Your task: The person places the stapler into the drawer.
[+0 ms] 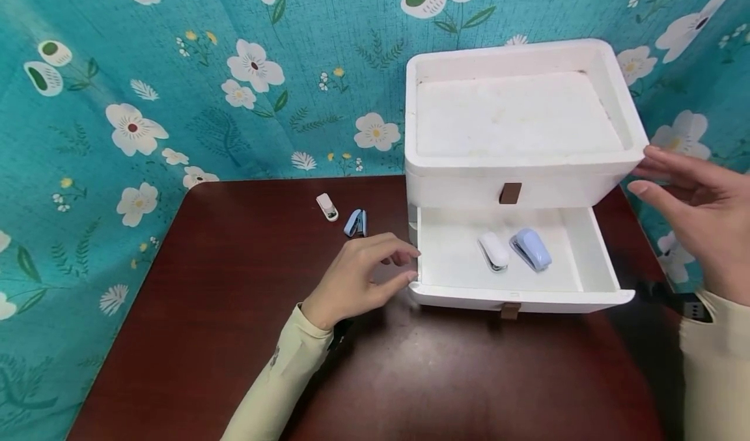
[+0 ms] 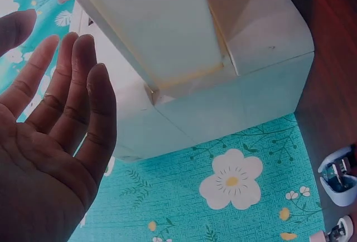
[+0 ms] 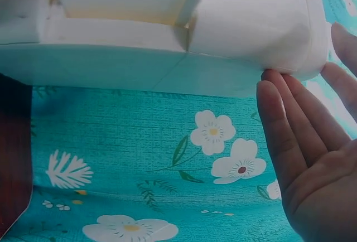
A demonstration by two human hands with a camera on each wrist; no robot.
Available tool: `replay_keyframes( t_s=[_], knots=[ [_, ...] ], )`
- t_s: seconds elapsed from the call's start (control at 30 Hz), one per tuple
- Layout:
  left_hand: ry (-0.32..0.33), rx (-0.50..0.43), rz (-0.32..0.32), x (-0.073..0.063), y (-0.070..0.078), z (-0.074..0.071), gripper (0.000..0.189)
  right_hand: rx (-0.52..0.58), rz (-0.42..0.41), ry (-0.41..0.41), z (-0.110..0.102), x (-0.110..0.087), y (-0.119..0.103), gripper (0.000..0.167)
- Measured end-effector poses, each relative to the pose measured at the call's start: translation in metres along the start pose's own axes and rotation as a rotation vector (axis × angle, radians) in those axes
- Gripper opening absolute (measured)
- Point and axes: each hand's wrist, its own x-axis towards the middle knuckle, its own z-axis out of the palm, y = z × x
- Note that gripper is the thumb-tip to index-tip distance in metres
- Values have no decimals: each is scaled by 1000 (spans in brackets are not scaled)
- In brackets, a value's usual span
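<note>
A white two-tier drawer unit point(image 1: 457, 184) stands on the table, its lower drawer point(image 1: 445, 265) pulled out. Inside that drawer lie a white mini stapler point(image 1: 495, 251) and a lavender-blue mini stapler point(image 1: 532, 248). My left hand point(image 1: 363, 275) is beside the drawer's left front corner, fingers loosely bent and holding nothing; whether the fingertips touch the drawer, I cannot tell. With fingers extended, my right hand point(image 1: 703, 210) reaches the unit's upper right side. In the right wrist view, the fingertips point(image 3: 270, 94) appear at the unit's edge.
Left of the unit, a pale pink mini stapler point(image 1: 327, 207) and a blue mini stapler point(image 1: 355, 223) lie on the dark red-brown table point(image 1: 234, 284). A teal floral curtain point(image 1: 316, 56) hangs behind. Brown tabs point(image 1: 510, 193) mark the drawer fronts.
</note>
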Motion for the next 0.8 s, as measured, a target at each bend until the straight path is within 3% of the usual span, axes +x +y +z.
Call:
replay_keyframes(
  t_s=[0.27, 0.37, 0.47, 0.53, 0.8],
  knots=[
    [-23, 0, -13, -6, -5, 0, 20, -1, -85, -56, 2, -12, 9, 57],
    [-30, 9, -23, -7, -5, 0, 18, -82, -24, -152, -4, -19, 14, 49],
    [-39, 13, -26, -7, -5, 1, 16, -233, 62, -295, -13, -27, 19, 39],
    [-52, 12, -27, -7, -5, 1, 15, -300, 69, -383, -18, -32, 23, 35],
    [-98, 24, -36, -8, -8, 2, 16, -315, 50, -552, -21, -38, 28, 21]
  ],
)
